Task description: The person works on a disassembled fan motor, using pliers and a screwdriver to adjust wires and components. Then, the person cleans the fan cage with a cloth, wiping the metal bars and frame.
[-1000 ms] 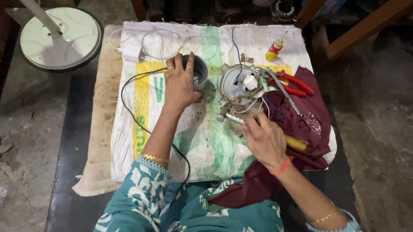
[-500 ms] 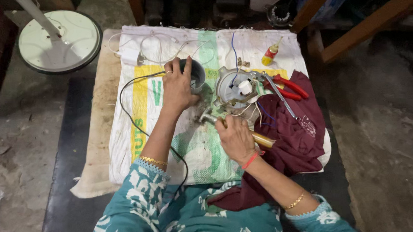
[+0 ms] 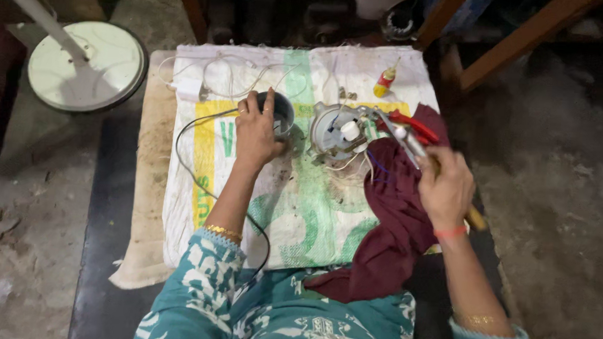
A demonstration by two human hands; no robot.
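Near edge: your teal patterned sleeves come in over the white-and-green woven sack [image 3: 291, 218] that covers the bench top. Maroon cloth [image 3: 396, 224] drapes off the sack's near-right corner.

R hand [image 3: 445, 189], over the right edge of the sack: fingers curled tight around a tool w/ yellowish handle [image 3: 476, 218] sticking out below the palm; metal shaft [image 3: 404, 137] runs up-left toward the centre. Tip blurred, can't tell what it touches. Red band on that wrist.

L hand [image 3: 256, 133], left of centre: palm down, fingers spread over the rim of a dark round cup-shaped part [image 3: 282, 111], pressing on it; not a closed grip. Black cable [image 3: 196, 177] loops from there back toward the near edge.

Just right of cup: round grey metal motor housing [image 3: 337, 131], white knob in middle, loose wires around it. Red-handled pliers [image 3: 416, 126] beside it, toward right edge.

Far edge: small yellow bottle w/ red cap [image 3: 385, 82]; white cable [image 3: 230, 81] coiled at far-left corner.

Off the bench, far left on floor: white round fan base [image 3: 113, 60].
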